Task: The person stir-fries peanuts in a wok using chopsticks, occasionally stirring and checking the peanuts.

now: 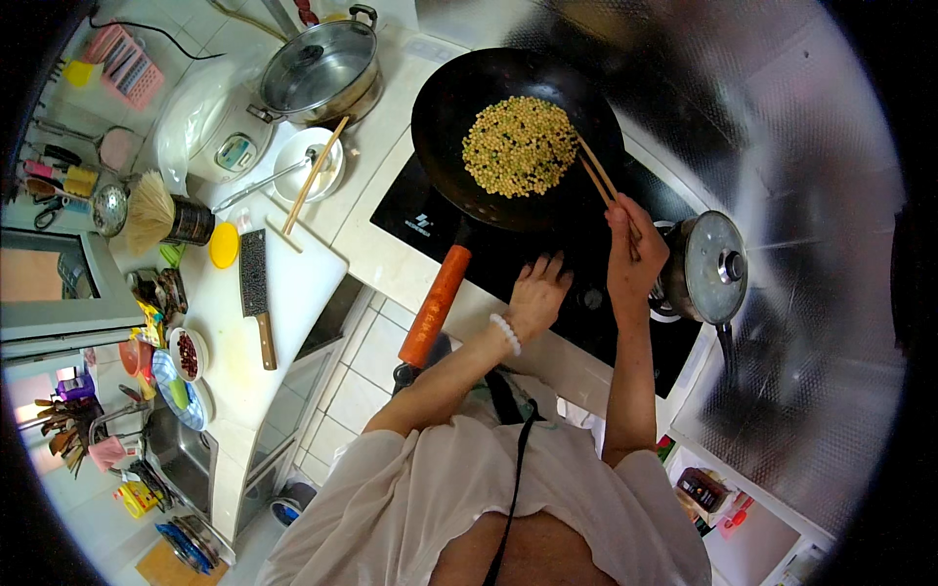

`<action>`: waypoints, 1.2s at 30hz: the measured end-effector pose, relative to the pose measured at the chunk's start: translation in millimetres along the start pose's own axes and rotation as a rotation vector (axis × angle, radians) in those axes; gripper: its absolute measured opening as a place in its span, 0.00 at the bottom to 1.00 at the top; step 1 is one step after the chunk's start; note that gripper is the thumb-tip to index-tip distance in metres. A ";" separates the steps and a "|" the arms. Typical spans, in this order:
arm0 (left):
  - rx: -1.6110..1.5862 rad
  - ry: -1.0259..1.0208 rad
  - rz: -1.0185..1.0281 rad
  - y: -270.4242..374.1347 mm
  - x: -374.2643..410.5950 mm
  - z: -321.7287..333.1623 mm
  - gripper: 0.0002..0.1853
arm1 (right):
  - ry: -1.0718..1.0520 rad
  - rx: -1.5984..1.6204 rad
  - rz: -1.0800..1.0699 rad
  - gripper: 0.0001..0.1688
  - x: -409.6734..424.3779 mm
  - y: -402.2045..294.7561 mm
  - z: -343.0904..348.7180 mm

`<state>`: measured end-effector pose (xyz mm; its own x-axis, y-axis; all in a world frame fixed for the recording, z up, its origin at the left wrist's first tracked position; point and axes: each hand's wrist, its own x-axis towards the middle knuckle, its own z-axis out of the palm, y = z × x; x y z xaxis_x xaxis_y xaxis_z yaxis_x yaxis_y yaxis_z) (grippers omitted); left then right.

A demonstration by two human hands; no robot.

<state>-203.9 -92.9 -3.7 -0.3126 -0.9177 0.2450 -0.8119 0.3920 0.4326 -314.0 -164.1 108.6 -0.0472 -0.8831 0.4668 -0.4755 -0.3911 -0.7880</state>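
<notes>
A pair of wooden chopsticks [597, 170] is gripped in my right hand [636, 249]. Their tips reach into a black wok [440, 132], at the right edge of a heap of small yellow beans or kernels [520, 146] with dark green bits. My left hand [541, 293], a white bead bracelet [506, 335] at its wrist, is over the front of the black glass cooktop [586, 322] with fingers apart. It holds nothing; whether the fingertips touch the glass I cannot tell. The wok's orange handle [436, 304] points down and left, past my left forearm.
A lidded saucepan [707, 275] stands right of my right hand. Leftward are a steel pot [315, 77], a rice cooker [227, 143], and a white bowl [333, 172] with spoon and chopsticks. A cleaver [254, 282] lies on the white cutting board [300, 293]; a sink [176, 447] lies beyond.
</notes>
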 end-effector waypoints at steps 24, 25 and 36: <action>-0.584 -0.052 -0.760 -111.1 -179.0 -121.3 0.10 | -0.389 -0.127 -0.272 0.10 27.6 -10.7 79.4; -0.566 -0.069 -0.776 -113.1 -178.6 -123.1 0.10 | -0.353 -0.186 -0.272 0.10 35.8 -4.3 77.8; -0.443 -0.179 -0.688 -150.1 -197.8 -122.6 0.13 | -0.492 -0.279 -0.239 0.11 1.6 -49.2 44.3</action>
<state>40.3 37.6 -10.7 0.0780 -0.9431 -0.3234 -0.5926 -0.3047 0.7457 -251.8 -157.7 130.4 0.4685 -0.8213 0.3256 -0.6381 -0.5694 -0.5183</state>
